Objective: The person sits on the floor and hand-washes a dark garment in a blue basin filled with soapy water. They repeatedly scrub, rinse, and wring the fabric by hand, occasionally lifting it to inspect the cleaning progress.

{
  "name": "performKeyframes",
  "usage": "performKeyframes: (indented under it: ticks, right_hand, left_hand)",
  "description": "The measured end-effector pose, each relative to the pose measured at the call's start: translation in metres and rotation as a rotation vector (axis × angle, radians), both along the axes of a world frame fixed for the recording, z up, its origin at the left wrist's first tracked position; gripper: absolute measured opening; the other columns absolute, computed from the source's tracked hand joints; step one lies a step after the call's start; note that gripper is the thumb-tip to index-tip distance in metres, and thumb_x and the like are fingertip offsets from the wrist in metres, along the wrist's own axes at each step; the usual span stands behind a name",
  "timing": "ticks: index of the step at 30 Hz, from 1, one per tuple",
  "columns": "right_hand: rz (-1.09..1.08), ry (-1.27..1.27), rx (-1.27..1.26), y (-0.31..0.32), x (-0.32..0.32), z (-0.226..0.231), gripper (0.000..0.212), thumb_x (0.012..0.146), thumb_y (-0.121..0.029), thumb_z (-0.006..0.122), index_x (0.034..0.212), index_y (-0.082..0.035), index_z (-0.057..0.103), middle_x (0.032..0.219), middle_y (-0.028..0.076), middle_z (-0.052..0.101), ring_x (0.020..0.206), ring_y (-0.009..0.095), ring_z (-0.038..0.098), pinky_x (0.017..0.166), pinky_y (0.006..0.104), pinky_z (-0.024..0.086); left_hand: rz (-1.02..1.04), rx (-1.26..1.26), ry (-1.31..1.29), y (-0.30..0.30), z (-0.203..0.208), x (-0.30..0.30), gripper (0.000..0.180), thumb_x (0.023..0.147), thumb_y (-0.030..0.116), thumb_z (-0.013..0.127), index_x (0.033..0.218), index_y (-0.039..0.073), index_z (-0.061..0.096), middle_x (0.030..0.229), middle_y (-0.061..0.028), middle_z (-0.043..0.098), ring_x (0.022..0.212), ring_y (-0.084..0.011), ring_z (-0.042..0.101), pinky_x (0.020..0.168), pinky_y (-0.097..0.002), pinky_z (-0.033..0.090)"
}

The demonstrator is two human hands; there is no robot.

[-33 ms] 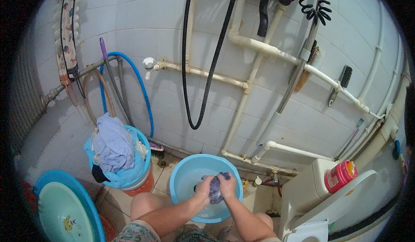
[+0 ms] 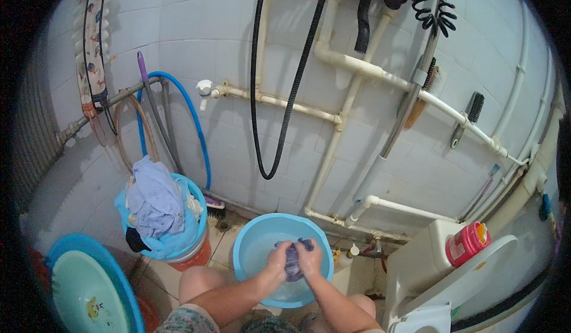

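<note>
Both hands are closed on a wet, dark purple-grey cloth (image 2: 293, 264), bunched up over the right part of a light blue basin (image 2: 242, 246). My left hand (image 2: 278, 258) grips the cloth's left side. Opposite it, my right hand (image 2: 309, 258) grips the right side, and the two hands are a small gap apart. Part of the cloth hangs down between them. Cloudy water (image 2: 257, 264) shows in the basin. Much of the cloth is hidden by the fingers, so its kind of garment cannot be made out.
To the left, a blue tub (image 2: 196, 187) is heaped with laundry (image 2: 157, 199). Nearer stand nested basins, a pale green one (image 2: 89, 291) in front. On the right are small bottles (image 2: 348, 254) and a toilet (image 2: 416, 267) with a red jar (image 2: 467, 244). A black hose (image 2: 257, 95) hangs ahead.
My right hand has shifted slightly left and down, and the cloth between the hands has changed shape a little. Both hands still hold it over the basin.
</note>
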State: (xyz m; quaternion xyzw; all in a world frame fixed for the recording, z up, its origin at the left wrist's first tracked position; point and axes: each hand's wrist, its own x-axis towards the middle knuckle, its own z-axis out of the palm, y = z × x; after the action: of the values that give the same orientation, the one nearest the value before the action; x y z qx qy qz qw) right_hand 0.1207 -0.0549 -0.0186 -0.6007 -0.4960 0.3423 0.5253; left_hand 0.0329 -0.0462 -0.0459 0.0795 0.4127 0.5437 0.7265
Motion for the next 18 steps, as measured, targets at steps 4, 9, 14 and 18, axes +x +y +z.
performKeyframes:
  ticks: [4,9,14,18]
  right_hand:
    - [0.108,-0.007,0.117,-0.015,-0.013,-0.017,0.019,0.077,-0.014,0.06,0.086,0.001,0.056,0.08,0.011,0.06,0.068,0.017,0.054,0.066,0.0306,0.044]
    - [0.155,0.63,-0.296,0.015,0.02,-0.04,0.022,0.08,-0.017,0.057,0.097,-0.003,0.054,0.092,0.009,0.06,0.091,0.023,0.058,0.084,0.0387,0.046]
    - [0.591,1.138,-0.509,-0.004,0.022,-0.01,0.059,0.087,-0.054,0.037,0.126,-0.01,0.041,0.125,0.009,0.048,0.114,0.029,0.046,0.098,0.0464,0.035]
    - [0.687,1.271,-0.5,-0.012,0.02,0.006,0.062,0.087,-0.056,0.033,0.133,-0.014,0.034,0.133,0.009,0.04,0.121,0.029,0.039,0.099,0.0529,0.03]
  left_hand:
    - [-0.027,-0.048,-0.101,-0.005,0.03,-0.014,0.025,0.081,0.027,0.057,0.087,0.003,0.055,0.077,-0.0074,0.055,0.065,-0.0193,0.056,0.06,-0.0362,0.047]
    - [-0.154,0.035,-0.007,0.0,0.026,-0.007,0.023,0.078,0.026,0.062,0.085,0.006,0.055,0.08,-0.0066,0.056,0.067,-0.0193,0.058,0.062,-0.0361,0.049]
    - [-0.282,-0.031,-0.17,0.008,0.081,-0.04,0.023,0.079,0.031,0.062,0.081,0.01,0.053,0.082,-0.0084,0.059,0.076,-0.0221,0.06,0.068,-0.0368,0.051]
    - [-0.32,-0.012,-0.324,0.032,0.049,-0.055,0.026,0.081,0.028,0.054,0.091,0.005,0.056,0.092,-0.0109,0.062,0.088,-0.0266,0.059,0.087,-0.0434,0.045]
